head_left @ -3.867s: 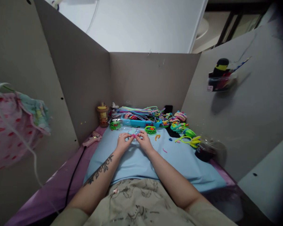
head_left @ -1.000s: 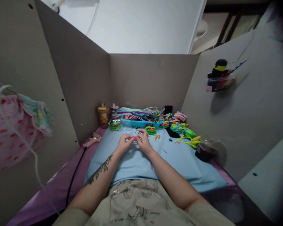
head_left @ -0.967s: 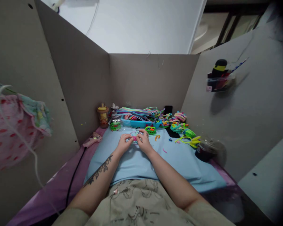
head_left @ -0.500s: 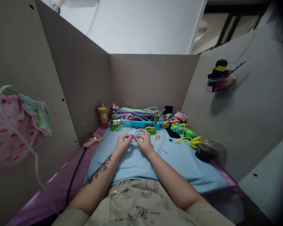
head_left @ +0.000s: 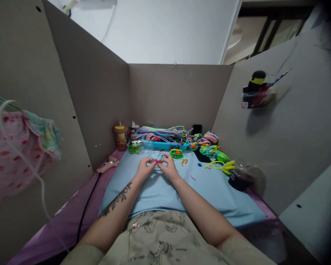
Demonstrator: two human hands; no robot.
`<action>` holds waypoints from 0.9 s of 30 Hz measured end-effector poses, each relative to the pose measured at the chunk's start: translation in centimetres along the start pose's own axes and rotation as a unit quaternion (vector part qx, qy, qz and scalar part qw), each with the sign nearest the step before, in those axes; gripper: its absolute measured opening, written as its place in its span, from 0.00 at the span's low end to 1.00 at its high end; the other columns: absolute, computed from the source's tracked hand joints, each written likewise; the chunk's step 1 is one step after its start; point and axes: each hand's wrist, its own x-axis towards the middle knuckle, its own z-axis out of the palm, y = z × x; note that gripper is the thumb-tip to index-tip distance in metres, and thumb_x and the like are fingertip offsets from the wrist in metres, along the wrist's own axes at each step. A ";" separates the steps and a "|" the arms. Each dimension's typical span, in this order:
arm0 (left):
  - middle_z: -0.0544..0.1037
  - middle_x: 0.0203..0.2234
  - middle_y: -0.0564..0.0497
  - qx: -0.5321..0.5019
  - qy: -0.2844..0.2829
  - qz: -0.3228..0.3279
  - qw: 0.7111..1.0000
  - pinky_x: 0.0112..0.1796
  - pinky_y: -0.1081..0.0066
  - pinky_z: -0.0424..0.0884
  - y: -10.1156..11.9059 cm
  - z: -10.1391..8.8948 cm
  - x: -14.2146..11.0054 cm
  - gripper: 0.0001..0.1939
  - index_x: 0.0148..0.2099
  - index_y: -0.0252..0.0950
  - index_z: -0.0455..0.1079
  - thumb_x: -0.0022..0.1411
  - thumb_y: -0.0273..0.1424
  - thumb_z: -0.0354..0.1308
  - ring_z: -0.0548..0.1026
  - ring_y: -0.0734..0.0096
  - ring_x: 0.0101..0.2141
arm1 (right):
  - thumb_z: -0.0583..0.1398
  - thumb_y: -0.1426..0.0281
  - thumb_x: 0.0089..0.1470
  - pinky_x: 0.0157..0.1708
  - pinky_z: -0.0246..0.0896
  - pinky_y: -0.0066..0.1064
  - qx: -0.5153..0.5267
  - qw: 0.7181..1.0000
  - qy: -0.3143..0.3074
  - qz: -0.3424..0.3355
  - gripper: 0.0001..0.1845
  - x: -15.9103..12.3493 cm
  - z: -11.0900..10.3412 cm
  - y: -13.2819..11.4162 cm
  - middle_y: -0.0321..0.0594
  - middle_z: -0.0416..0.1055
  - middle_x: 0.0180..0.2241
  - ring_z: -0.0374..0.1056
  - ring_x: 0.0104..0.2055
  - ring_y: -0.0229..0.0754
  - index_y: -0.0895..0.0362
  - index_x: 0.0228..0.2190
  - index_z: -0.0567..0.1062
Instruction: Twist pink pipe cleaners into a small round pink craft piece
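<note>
Over the blue cloth [head_left: 151, 191], both hands pinch a small pink pipe-cleaner piece [head_left: 156, 161] between thumbs and forefingers. My left hand [head_left: 145, 167] grips it from the left, and my right hand [head_left: 168, 167] meets it from the right with thumbs nearly touching. Fingers cover much of the piece, so its full shape is hidden. Just beyond the fingertips, pale blue and lilac strands [head_left: 160, 155] show. A green ring-shaped pipe-cleaner piece with orange bits [head_left: 176, 153] lies close to my right hand.
At the back, a blue tray [head_left: 165, 146] carries many pipe cleaners [head_left: 165, 130]. Finished-looking fuzzy pieces [head_left: 211, 138] crowd the right, near a dark-bottomed clear container [head_left: 238, 180]. A pink glue gun [head_left: 109, 164] with a black cord and a drink cup [head_left: 121, 138] are left. Panels enclose three sides.
My hands have drawn closer together around the pink piece, thumbs now nearly meeting. The pink piece has dipped slightly and is more covered by fingers.
</note>
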 end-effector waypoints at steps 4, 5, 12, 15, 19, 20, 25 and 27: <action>0.74 0.25 0.50 0.013 0.003 0.001 1.000 0.40 0.67 0.64 -0.1 0.0 0.0 0.09 0.26 0.35 0.69 0.52 0.35 0.57 0.70 0.67 0.33 | 0.63 0.66 0.43 0.54 0.49 0.42 0.029 0.999 -0.009 0.013 0.05 0.1 0.2 0.6 0.43 0.62 0.47 0.58 0.52 0.47 0.55 0.22 0.74; 0.74 0.25 0.50 0.014 0.004 0.000 1.000 0.40 0.67 0.64 -0.1 0.0 0.0 0.09 0.27 0.35 0.69 0.52 0.35 0.57 0.70 0.67 0.33 | 0.63 0.66 0.43 0.54 0.49 0.42 0.034 0.999 -0.014 0.015 0.05 0.1 0.2 0.7 0.43 0.62 0.47 0.58 0.52 0.47 0.55 0.23 0.74; 0.74 0.27 0.50 0.021 -0.006 0.009 1.000 0.41 0.67 0.64 0.0 0.0 -0.1 0.10 0.27 0.35 0.69 0.53 0.36 0.57 0.71 0.67 0.34 | 0.62 0.67 0.43 0.53 0.50 0.42 0.056 0.997 -0.036 0.041 0.05 0.3 0.5 1.4 0.45 0.63 0.48 0.59 0.53 0.47 0.56 0.23 0.74; 0.75 0.27 0.50 0.025 -0.009 0.014 1.000 0.42 0.66 0.64 0.1 -0.1 -0.1 0.10 0.27 0.35 0.69 0.53 0.37 0.57 0.71 0.66 0.35 | 0.61 0.67 0.44 0.47 0.57 0.40 0.080 0.994 -0.051 0.055 0.06 0.3 0.6 1.8 0.46 0.64 0.48 0.61 0.51 0.48 0.57 0.25 0.75; 0.75 0.28 0.50 0.018 -0.009 0.002 1.000 0.42 0.66 0.65 0.2 0.0 -0.2 0.10 0.30 0.35 0.70 0.52 0.37 0.58 0.71 0.66 0.35 | 0.60 0.66 0.44 0.42 0.61 0.37 0.104 0.992 -0.053 0.056 0.07 0.4 0.8 2.2 0.46 0.66 0.47 0.63 0.50 0.48 0.57 0.25 0.75; 0.75 0.29 0.50 0.013 -0.013 -0.002 1.000 0.41 0.67 0.65 0.3 0.0 -0.2 0.10 0.31 0.35 0.70 0.51 0.37 0.59 0.71 0.66 0.35 | 0.60 0.66 0.44 0.43 0.60 0.38 0.106 0.992 -0.049 0.054 0.07 0.4 0.8 2.2 0.46 0.67 0.46 0.63 0.50 0.48 0.57 0.25 0.74; 0.74 0.28 0.50 -0.023 -0.039 -0.022 0.999 0.37 0.71 0.66 0.6 0.0 -0.3 0.11 0.31 0.34 0.69 0.53 0.38 0.57 0.71 0.69 0.32 | 0.60 0.65 0.45 0.45 0.60 0.38 0.106 0.992 -0.040 0.053 0.08 0.4 0.6 1.7 0.46 0.68 0.45 0.63 0.50 0.48 0.57 0.24 0.75; 0.74 0.26 0.51 -0.035 -0.044 -0.030 0.998 0.35 0.72 0.66 0.7 -0.1 -0.3 0.13 0.30 0.33 0.69 0.55 0.39 0.55 0.71 0.70 0.31 | 0.60 0.64 0.45 0.41 0.62 0.36 0.100 0.993 -0.036 0.054 0.08 0.3 0.5 1.5 0.47 0.67 0.45 0.62 0.51 0.49 0.57 0.24 0.75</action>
